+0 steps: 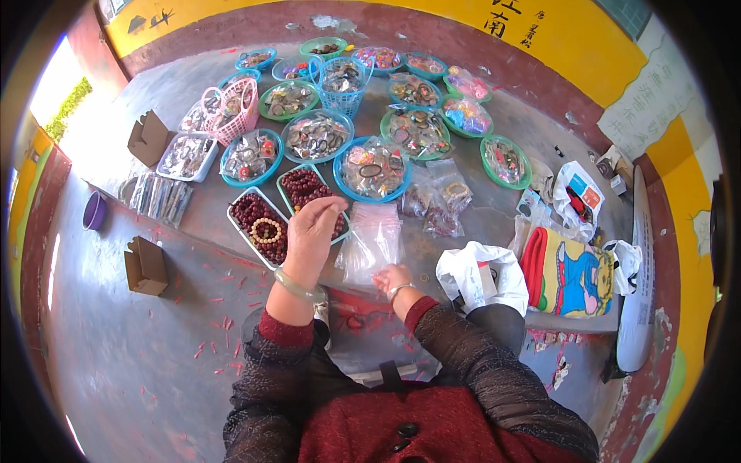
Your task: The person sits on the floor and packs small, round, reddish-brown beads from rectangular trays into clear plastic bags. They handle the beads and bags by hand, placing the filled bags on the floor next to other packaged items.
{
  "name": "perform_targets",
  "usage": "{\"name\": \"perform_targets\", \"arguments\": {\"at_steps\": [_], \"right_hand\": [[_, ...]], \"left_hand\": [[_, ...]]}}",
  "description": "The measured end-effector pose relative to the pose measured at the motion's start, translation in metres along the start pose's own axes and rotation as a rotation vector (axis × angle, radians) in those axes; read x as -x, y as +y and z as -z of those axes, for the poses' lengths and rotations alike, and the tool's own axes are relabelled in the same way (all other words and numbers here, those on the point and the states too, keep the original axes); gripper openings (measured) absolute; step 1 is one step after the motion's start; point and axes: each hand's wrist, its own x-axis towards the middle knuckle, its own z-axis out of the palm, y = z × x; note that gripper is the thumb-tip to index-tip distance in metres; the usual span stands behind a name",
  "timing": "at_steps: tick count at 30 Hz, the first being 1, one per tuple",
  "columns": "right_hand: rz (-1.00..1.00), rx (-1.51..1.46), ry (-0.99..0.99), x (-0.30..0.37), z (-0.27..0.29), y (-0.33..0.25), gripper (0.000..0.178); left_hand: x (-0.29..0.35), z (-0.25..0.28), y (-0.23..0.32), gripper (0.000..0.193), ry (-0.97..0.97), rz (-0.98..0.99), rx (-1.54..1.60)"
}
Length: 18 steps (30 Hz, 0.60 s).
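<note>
My left hand (315, 225) is raised over two white-rimmed trays, fingers drawn together and bent to the right; whatever is in them is too small to make out. Dark red bead bracelets fill the left tray (230, 208) and the right tray (287, 171). A pale wooden bead bracelet (266, 231) lies on top in the left one. My right hand (395, 279) rests low beside a stack of clear plastic bags (372, 245), its fingers slightly apart at the stack's lower right edge. No held object shows in it.
Farther back stand several basins of bagged trinkets, including a blue basin (345, 187), and a pink basket (245, 127). Filled clear bags (441, 202) lie right of the stack. A white plastic bag (472, 266) and a colourful folded blanket (567, 270) sit at right, a cardboard box (147, 266) at left.
</note>
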Motion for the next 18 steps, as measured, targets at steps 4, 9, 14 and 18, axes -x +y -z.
{"name": "perform_targets", "arguments": {"at_steps": [4, 9, 14, 18], "right_hand": [[-0.111, 0.115, 0.004, 0.013, 0.002, 0.030, 0.034], [0.062, 0.556, 0.169, 0.046, -0.003, 0.024, 0.016], [0.691, 1.316, 0.249, 0.065, -0.016, 0.006, 0.018], [0.958, 1.477, 0.058, 0.072, -0.037, -0.029, 0.019]], "left_hand": [[-0.020, 0.024, -0.034, 0.019, 0.141, 0.006, -0.355], [-0.030, 0.027, -0.045, 0.018, 0.137, -0.008, -0.411], [-0.025, 0.021, -0.034, 0.019, 0.060, 0.003, -0.464], [-0.024, 0.020, -0.030, 0.021, 0.088, -0.013, -0.484]]}}
